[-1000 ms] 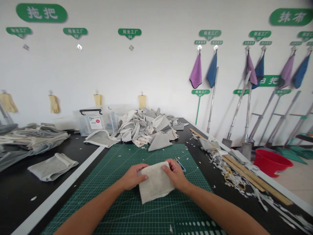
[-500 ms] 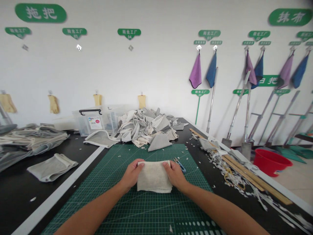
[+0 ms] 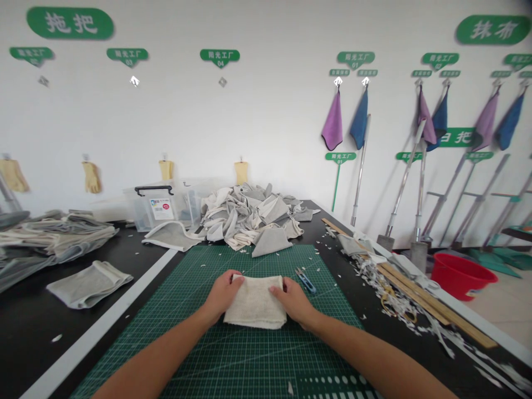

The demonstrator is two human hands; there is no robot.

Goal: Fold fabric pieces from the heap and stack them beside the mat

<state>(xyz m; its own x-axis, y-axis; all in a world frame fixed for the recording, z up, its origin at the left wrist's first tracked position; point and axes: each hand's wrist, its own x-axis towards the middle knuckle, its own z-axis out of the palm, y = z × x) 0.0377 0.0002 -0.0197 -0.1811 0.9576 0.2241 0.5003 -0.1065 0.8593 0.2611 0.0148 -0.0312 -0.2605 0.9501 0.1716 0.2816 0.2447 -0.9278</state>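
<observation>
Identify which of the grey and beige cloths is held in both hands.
The folded, rectangular beige cloth, gripped at its sides by left hand and right hand; the heaped grey cloths and all others lie untouched.

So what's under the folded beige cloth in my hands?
Green gridded cutting mat shows around the folded beige cloth between your left hand and right hand. The patch directly beneath is covered, so I can't tell what lies there.

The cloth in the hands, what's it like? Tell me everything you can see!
The cloth is pale beige and roughly rectangular, with a woven look and a slightly uneven lower edge. The left hand pinches its upper left corner, and the right hand grips its right side. It's spread out over the green cutting mat; I can't tell whether it touches it.
</observation>
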